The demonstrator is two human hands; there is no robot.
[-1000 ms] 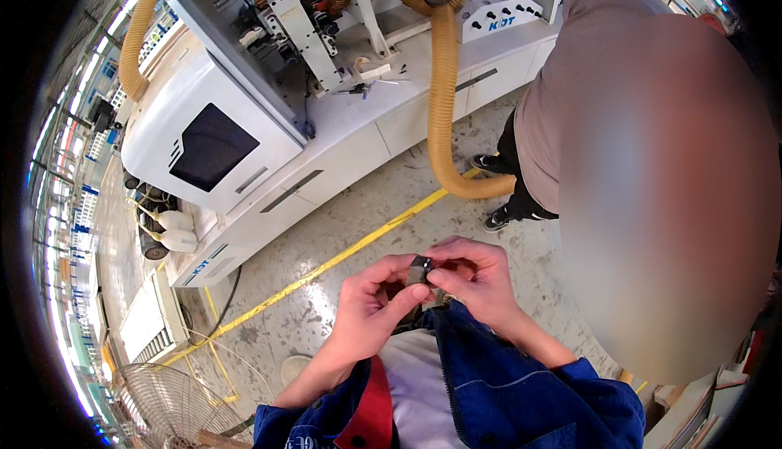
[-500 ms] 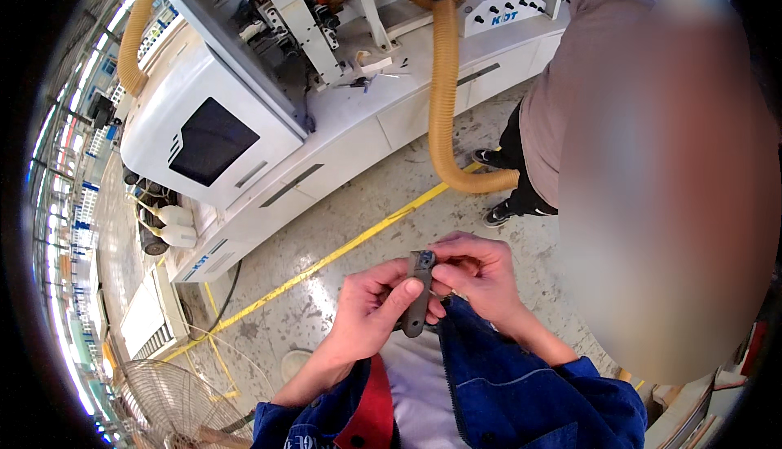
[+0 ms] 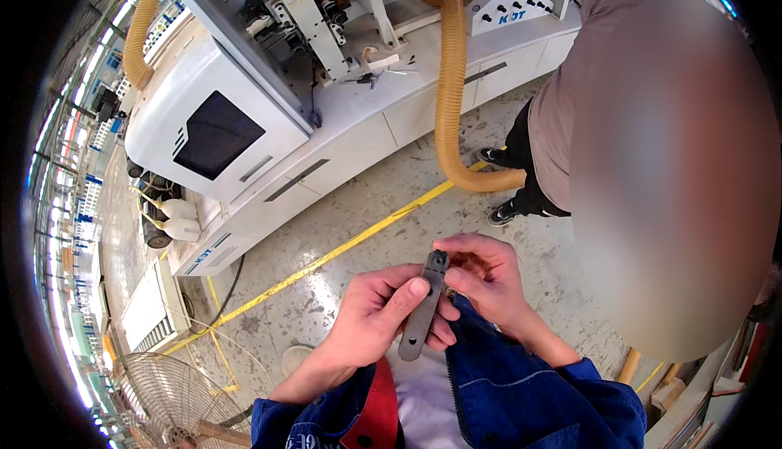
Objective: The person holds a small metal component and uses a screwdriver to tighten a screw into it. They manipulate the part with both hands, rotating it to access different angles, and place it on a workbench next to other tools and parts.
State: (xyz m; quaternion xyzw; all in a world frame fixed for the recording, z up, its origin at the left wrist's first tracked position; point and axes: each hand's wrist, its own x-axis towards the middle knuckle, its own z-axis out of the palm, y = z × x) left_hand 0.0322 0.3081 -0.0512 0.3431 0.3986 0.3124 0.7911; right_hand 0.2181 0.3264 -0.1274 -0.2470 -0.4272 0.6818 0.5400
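"So, which way does the dark bar (image 3: 422, 319) point?"

"Its long axis runs steeply, close to up-and-down in the view but leaning right at the top. The block-like head (image 3: 438, 260) is at the far end, away from the person's body; the plain rounded end, with a round hole near it, points back toward the body."

"And what carries it?"

"Only the hands. It is held up in front of the person, its near end seen against the white shirt (image 3: 419, 400), beside the open edge of the blue jacket (image 3: 521, 376). The floor (image 3: 383, 253) lies below, crossed by a slanting yellow line (image 3: 366, 234)."

"Where is the bar relative to each hand?"

"The left hand (image 3: 387, 306) is closed on its middle: the thumb presses flat on the upper face, while the fingers pass underneath, their tips showing past the right edge. The near end sticks out free below that thumb."

"What about the right hand (image 3: 489, 276)?"

"It is at the head, on the bar's right, with forefinger and thumb bent in close around that end. Whether they pinch it firmly or merely touch it cannot be told."
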